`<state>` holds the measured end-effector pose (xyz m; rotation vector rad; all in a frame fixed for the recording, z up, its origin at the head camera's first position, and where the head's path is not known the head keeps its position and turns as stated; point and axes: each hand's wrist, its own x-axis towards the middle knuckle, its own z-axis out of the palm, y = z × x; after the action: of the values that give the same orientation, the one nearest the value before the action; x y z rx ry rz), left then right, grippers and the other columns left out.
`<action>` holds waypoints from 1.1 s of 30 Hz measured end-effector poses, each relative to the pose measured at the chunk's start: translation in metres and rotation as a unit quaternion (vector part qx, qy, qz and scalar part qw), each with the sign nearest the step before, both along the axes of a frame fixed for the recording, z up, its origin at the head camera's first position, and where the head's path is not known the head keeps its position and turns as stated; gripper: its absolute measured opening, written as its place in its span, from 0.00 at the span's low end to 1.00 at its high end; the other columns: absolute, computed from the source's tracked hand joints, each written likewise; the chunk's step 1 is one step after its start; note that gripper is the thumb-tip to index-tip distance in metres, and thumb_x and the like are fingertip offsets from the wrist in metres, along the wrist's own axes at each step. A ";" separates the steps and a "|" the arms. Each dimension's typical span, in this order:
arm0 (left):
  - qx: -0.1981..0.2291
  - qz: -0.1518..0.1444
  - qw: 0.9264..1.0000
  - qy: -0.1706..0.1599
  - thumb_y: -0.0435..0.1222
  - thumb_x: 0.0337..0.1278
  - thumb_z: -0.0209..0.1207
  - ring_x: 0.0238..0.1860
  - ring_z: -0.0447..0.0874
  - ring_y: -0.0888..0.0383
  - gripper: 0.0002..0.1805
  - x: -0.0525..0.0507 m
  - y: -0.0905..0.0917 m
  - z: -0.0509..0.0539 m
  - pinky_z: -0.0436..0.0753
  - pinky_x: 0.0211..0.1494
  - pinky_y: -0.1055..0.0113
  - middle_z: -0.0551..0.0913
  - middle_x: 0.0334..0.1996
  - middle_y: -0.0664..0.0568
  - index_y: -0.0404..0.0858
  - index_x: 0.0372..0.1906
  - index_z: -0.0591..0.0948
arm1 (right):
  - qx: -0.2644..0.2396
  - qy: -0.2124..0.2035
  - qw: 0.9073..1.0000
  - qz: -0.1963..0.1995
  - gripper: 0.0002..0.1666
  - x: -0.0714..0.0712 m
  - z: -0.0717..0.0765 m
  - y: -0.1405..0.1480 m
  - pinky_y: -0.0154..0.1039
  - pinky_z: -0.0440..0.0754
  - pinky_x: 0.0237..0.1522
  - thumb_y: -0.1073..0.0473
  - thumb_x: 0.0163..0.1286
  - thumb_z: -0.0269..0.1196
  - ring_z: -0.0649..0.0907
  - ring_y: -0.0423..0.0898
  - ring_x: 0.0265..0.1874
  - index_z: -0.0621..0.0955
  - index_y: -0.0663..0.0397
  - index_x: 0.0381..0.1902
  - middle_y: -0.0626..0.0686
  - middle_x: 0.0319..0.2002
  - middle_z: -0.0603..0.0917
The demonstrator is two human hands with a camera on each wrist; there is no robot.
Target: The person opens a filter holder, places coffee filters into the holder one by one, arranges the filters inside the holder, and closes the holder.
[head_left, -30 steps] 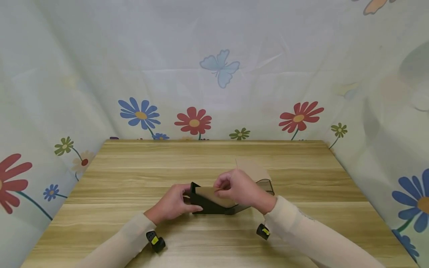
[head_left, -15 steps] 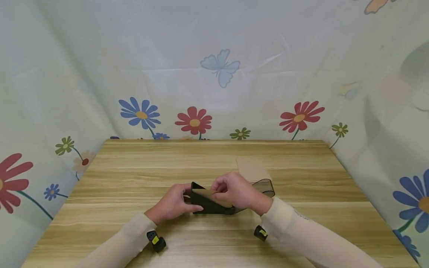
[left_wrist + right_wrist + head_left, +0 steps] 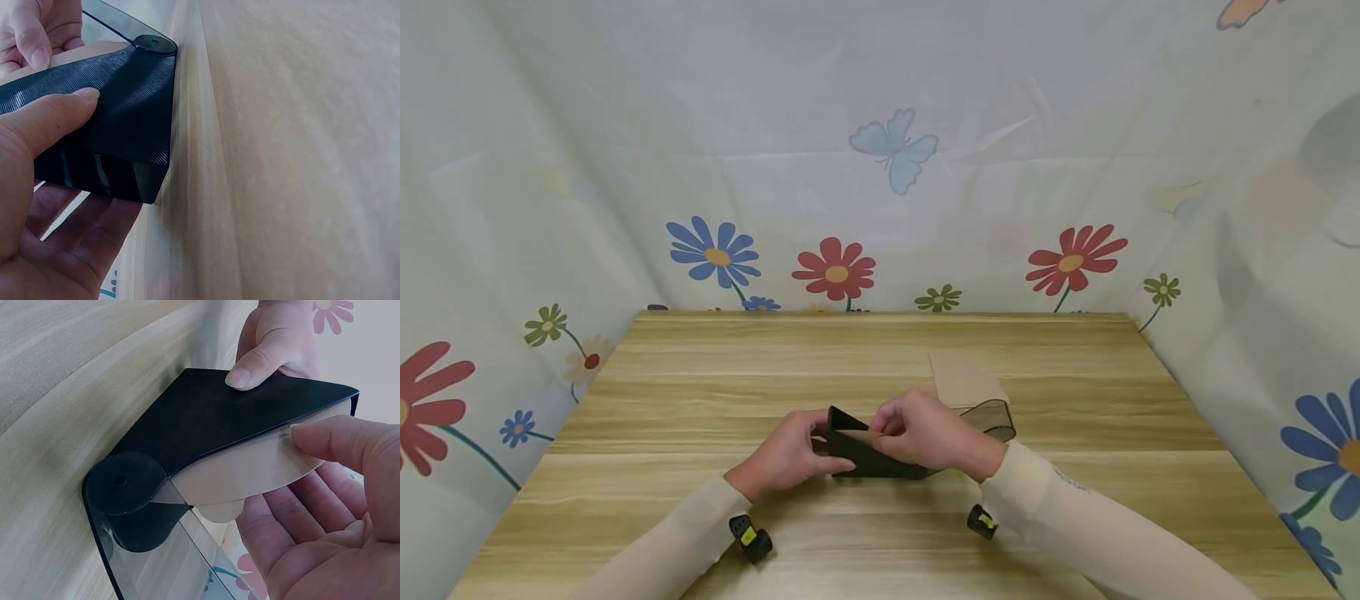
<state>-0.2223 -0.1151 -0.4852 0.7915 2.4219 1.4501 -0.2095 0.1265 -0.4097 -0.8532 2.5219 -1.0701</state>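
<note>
A black box with a hinged see-through lid sits on the table, its lid swung back to the right. My left hand grips the box's left end, thumb on the near wall and fingers behind. Brown paper coffee filters stand partly inside the box, their curved edge and a small tab showing past the rim in the right wrist view. My right hand pinches their upper edge between thumb and fingers; how many sheets there are I cannot tell.
Behind the lid, another brown fan-shaped paper filter lies flat on the wooden table. A flower-printed cloth hangs around the table's back and sides. Small black wrist cameras sit under both sleeves.
The paper filters have sunk lower into the box, so less of them shows above its rim. My right hand has shifted slightly left with them; the left hand keeps its place.
</note>
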 end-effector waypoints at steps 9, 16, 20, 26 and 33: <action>-0.004 -0.001 1.000 0.012 0.41 0.53 0.76 0.45 0.87 0.62 0.17 -0.001 -0.001 -0.001 0.85 0.47 0.69 0.88 0.44 0.58 0.50 0.47 0.85 | 0.025 0.011 1.000 0.003 0.05 -0.001 0.000 -0.001 0.31 0.80 0.34 0.66 0.68 0.67 0.83 0.34 0.29 0.87 0.52 0.32 0.46 0.29 0.90; -0.006 -0.002 1.000 0.014 0.41 0.53 0.76 0.45 0.87 0.62 0.17 -0.001 -0.001 -0.001 0.85 0.47 0.69 0.88 0.43 0.58 0.50 0.47 0.85 | 0.028 0.013 0.999 0.008 0.05 0.000 -0.001 -0.001 0.31 0.80 0.34 0.66 0.68 0.67 0.83 0.34 0.29 0.86 0.52 0.32 0.47 0.29 0.90; -0.007 -0.001 1.000 0.010 0.42 0.52 0.77 0.46 0.87 0.62 0.17 -0.002 -0.001 -0.002 0.85 0.47 0.69 0.88 0.43 0.60 0.52 0.47 0.85 | 0.029 0.007 0.999 0.011 0.05 0.000 -0.001 -0.001 0.31 0.79 0.33 0.67 0.67 0.67 0.82 0.35 0.28 0.86 0.52 0.32 0.47 0.29 0.90; -0.005 -0.002 1.000 0.009 0.42 0.52 0.77 0.46 0.87 0.62 0.17 -0.001 -0.001 -0.002 0.85 0.48 0.69 0.88 0.44 0.61 0.52 0.47 0.85 | 0.033 -0.003 0.999 0.013 0.05 0.000 -0.003 -0.002 0.32 0.79 0.31 0.68 0.67 0.67 0.81 0.36 0.26 0.86 0.53 0.34 0.48 0.30 0.90; -0.007 -0.001 1.000 0.007 0.43 0.52 0.77 0.44 0.87 0.62 0.18 -0.001 -0.001 -0.002 0.85 0.46 0.69 0.88 0.43 0.60 0.51 0.47 0.85 | 0.041 0.001 0.999 0.018 0.08 0.002 -0.004 -0.004 0.34 0.79 0.33 0.71 0.66 0.65 0.81 0.38 0.27 0.87 0.54 0.35 0.48 0.31 0.90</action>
<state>-0.2232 -0.1166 -0.4871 0.8037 2.4384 1.4313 -0.2076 0.1229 -0.4133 -0.8735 2.5243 -0.9473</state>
